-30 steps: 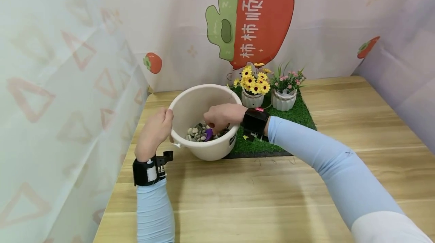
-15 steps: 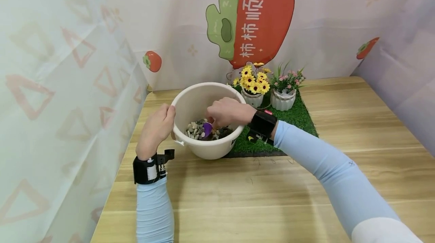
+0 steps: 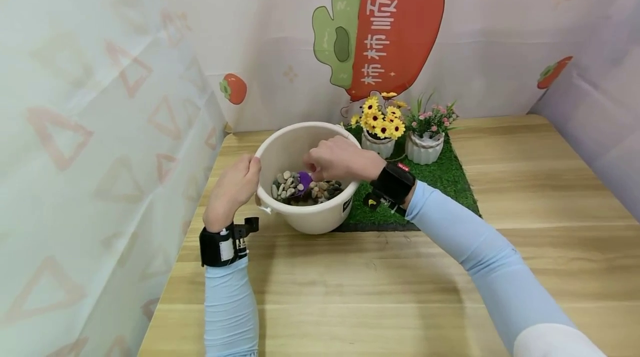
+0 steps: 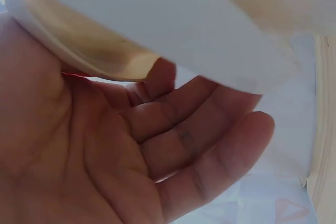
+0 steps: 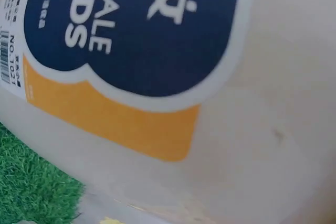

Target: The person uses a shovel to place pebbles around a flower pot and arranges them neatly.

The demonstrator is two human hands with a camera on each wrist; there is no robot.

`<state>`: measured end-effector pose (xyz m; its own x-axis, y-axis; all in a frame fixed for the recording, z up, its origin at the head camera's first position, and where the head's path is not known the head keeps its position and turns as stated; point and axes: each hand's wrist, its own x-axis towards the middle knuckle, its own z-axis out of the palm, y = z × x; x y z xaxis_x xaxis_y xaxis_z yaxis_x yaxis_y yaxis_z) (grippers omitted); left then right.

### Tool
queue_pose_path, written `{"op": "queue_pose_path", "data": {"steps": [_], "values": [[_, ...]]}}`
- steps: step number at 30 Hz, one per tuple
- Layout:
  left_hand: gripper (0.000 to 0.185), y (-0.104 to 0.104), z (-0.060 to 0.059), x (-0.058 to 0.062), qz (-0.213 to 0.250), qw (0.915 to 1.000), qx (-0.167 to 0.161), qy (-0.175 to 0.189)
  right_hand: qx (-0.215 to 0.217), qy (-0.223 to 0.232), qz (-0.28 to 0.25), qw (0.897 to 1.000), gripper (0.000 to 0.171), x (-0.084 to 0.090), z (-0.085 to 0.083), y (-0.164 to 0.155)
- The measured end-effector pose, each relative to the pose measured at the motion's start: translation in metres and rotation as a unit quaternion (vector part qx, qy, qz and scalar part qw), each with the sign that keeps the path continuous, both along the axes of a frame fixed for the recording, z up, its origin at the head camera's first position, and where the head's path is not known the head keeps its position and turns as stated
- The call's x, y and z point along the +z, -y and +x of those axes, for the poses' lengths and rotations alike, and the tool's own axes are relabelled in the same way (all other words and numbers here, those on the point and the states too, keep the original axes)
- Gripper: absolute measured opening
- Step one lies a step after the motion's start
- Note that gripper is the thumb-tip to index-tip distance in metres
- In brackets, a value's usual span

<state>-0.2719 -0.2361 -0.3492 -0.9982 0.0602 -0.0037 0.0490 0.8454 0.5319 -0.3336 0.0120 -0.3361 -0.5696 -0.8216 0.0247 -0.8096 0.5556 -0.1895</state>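
Observation:
A cream bucket (image 3: 320,218) stands with several grey and tan pebbles (image 3: 284,186) on its bottom. My left hand (image 3: 234,190) grips the rim on the left side, thumb over the top; in the left wrist view the fingers (image 4: 184,137) curl beneath the lip of the bucket (image 4: 157,19). My right hand (image 3: 340,158) reaches over the right rim, down into the bucket, and holds a small purple scoop (image 3: 304,180) among the pebbles. Its grip on the handle is mostly hidden by the hand. The right wrist view is filled by the bucket's labelled outer wall (image 5: 252,145).
Right of the bucket, a green turf mat (image 3: 450,185) bears a pot of yellow flowers (image 3: 382,124) and a pot of pink flowers (image 3: 424,147). The wooden table (image 3: 340,290) extends in front and to the right. Patterned cloth (image 3: 280,46) hangs behind and at the sides.
The right hand and purple scoop have moved slightly toward the bucket's far side, baring a patch of bottom between pebbles. The left hand keeps its hold on the rim.

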Motion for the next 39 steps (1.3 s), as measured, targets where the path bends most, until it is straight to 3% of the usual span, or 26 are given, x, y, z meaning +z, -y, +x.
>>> {"op": "queue_pose_path", "data": {"steps": [10, 20, 34, 39], "values": [[0.055, 0.002, -0.001, -0.002, -0.004, 1.0000, 0.003, 0.000, 0.002, -0.022, -0.003, 1.000, 0.009, 0.006, 0.002, -0.004], [0.054, 0.001, -0.001, -0.001, -0.009, 0.9999, 0.004, 0.006, -0.028, -0.032, 0.027, 0.999, 0.012, 0.029, 0.008, -0.013], [0.055, 0.003, 0.000, -0.002, -0.006, 0.9999, 0.007, 0.008, -0.028, -0.058, 0.022, 0.998, 0.008, 0.055, 0.018, -0.036], [0.056, 0.003, 0.000, -0.001, -0.004, 1.0000, 0.005, 0.004, -0.048, -0.041, 0.018, 0.998, 0.008, 0.062, 0.021, -0.049]]}}
